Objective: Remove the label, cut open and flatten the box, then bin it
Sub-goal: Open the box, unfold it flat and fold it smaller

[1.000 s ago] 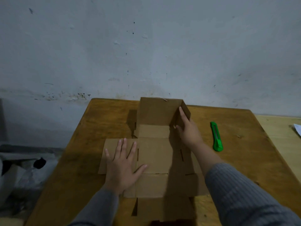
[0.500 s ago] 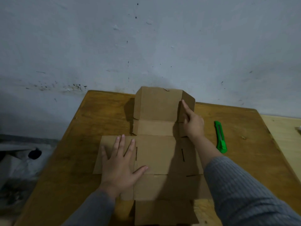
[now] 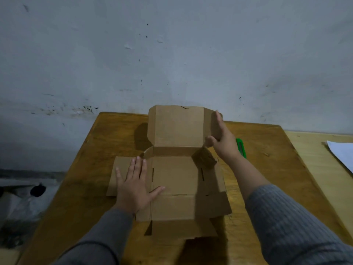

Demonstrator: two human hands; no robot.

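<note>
A brown cardboard box [image 3: 174, 178] lies mostly unfolded on the wooden table [image 3: 267, 169]. Its near and side panels are flat, while the far panel [image 3: 177, 127] still stands upright with a small flap on its right end. My left hand [image 3: 133, 186] presses flat, fingers spread, on the left side panel. My right hand [image 3: 222, 138] has straight fingers against the outside of that right flap, with the thumb at the flap's lower edge. A green utility knife [image 3: 241, 148] lies on the table just right of my right wrist, partly hidden by it.
A grey wall rises right behind the table's far edge. A lighter wooden surface [image 3: 324, 169] adjoins on the right with white paper [image 3: 342, 153] on it. Crumpled plastic bags [image 3: 21, 205] sit on the floor to the left.
My right hand has slid up the right flap of the standing far panel and pushed it outward. My left hand has stayed flat on the left panel.
</note>
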